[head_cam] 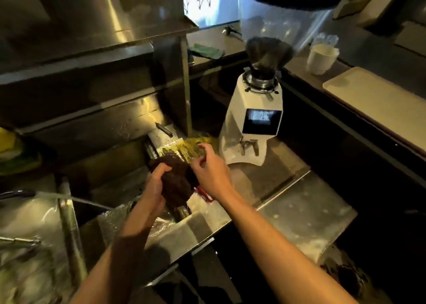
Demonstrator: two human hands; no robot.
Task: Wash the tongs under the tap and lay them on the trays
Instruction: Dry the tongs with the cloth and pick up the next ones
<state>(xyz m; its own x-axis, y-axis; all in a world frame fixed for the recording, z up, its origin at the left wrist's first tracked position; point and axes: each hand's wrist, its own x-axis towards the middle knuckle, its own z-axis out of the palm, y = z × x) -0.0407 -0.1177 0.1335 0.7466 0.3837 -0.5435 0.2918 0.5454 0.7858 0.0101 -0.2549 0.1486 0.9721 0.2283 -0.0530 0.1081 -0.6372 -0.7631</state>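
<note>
Over the sink's right rim, both my hands work a dark brown cloth (pixel 177 184). My left hand (pixel 154 186) grips its left side. My right hand (pixel 211 173) has curled fingers that pinch the cloth's upper right edge. A red piece (pixel 205 195) pokes out under my right wrist, and a thin dark metal part (pixel 181 211) hangs below the cloth; these may be the tongs, mostly hidden by the cloth. The tap (pixel 16 194) at the left runs water (pixel 76 199) into the sink (pixel 96 209). A cream tray (pixel 373 101) lies on the right counter.
A white coffee grinder (pixel 252 124) stands just right of my hands on the steel counter (pixel 288 202). A yellowish cloth (pixel 193 146) lies behind my hands. A white cup (pixel 321 58) stands beyond the tray. Steel shelving rises at the left.
</note>
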